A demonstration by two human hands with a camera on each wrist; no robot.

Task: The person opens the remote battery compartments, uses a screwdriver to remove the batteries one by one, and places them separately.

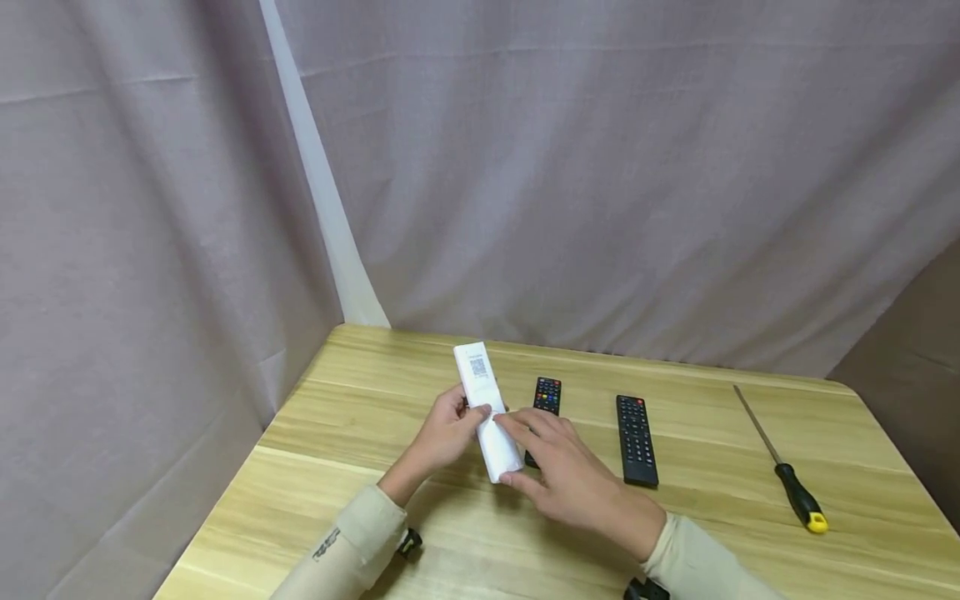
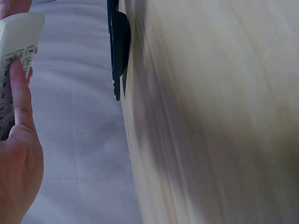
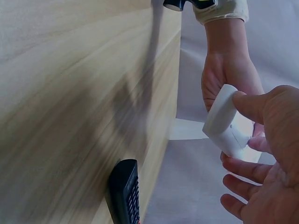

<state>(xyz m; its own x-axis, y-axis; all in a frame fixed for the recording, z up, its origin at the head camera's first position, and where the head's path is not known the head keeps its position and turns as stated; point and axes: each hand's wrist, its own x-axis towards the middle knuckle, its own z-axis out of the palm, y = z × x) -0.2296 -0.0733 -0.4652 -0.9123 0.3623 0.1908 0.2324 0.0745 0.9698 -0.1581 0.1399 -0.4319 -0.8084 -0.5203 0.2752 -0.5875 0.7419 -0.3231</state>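
A white remote control (image 1: 488, 451) is raised above the table, its back with a printed code label facing up in the head view. My left hand (image 1: 448, 429) grips it around the middle, thumb lying across the back. In the left wrist view a finger lies over the buttons on the underside of the remote (image 2: 21, 35). My right hand (image 1: 566, 471) has its thumb at the lower end and fingertips at the back and side; in the right wrist view, thumb and fingers of this hand (image 3: 280, 149) pinch the remote (image 3: 222, 112).
A black remote with coloured buttons (image 1: 548, 395) lies partly hidden behind the right hand. Another black remote (image 1: 636, 442) lies to its right. Farther right is a screwdriver (image 1: 798, 492) with a black and yellow handle. Grey curtains (image 1: 570, 183) hang behind the wooden table (image 1: 300, 467).
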